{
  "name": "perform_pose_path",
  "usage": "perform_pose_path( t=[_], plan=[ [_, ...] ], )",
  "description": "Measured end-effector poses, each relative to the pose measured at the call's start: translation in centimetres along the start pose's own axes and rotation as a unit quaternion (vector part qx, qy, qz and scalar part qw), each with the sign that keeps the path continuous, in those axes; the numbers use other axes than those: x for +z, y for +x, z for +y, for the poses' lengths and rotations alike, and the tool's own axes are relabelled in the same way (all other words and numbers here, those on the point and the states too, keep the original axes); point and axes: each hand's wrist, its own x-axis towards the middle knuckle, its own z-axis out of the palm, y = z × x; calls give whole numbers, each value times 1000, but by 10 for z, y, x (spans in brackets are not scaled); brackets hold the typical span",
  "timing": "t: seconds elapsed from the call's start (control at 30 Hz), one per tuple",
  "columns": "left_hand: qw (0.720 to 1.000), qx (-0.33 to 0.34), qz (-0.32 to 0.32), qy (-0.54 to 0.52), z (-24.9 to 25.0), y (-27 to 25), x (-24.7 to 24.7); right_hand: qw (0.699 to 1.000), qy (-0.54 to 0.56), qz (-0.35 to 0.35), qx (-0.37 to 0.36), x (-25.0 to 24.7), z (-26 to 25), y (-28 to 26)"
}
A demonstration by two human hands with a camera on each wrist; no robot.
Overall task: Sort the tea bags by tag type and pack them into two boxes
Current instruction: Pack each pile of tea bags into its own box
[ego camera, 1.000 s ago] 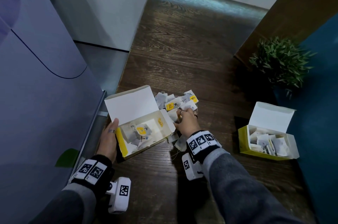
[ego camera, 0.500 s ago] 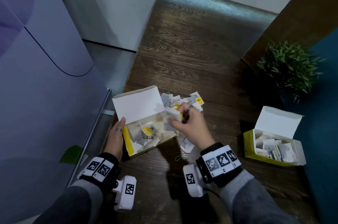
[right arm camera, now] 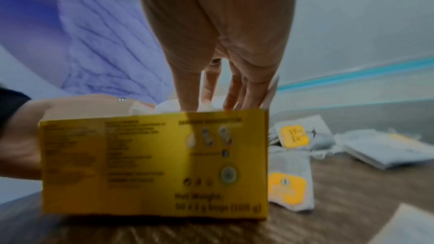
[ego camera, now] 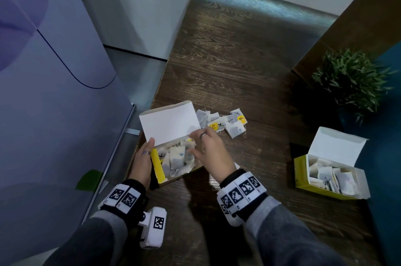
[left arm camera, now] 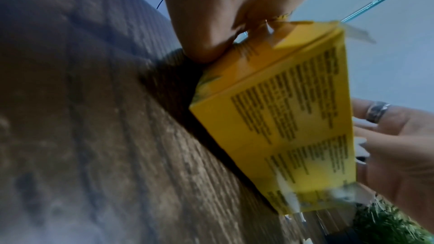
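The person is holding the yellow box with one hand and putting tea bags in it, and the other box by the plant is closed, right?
Not quite: the other box by the plant is open, its lid flap standing up and tea bags showing inside, as the head view shows. The rest holds: the left hand steadies the yellow box while the right hand reaches into it.

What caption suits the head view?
Left hand steadies an open yellow box; right hand reaches among its tea bags.
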Motion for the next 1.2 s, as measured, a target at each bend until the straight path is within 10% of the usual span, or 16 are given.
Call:
perform_pose_path(
  t=[0.23, 0.4, 0.77, 0.97, 1.1, 1.2],
  plan=[
    [1000, 12, -7, 11, 1, -2, 2, 931, -293, -216, 14, 8, -22, 3],
    [1000, 10, -6, 19, 0, -2, 0, 951, -74, -281, 109, 9, -19, 14],
    [1000, -11, -10, 3, 2, -5, 3, 976, 103, -190, 40, -38, -20, 12],
    [1000, -12, -19, -6, 6, -7, 7, 973, -222, -55, -39, -24, -11, 5],
    [1000, -12, 1, -17, 3, -4, 0, 989, 41, 117, 85, -52, 21, -2],
    [998, 8, 30, -47, 4, -2, -5, 979, 13, -20, 202, -54, 61, -17]
  ],
)
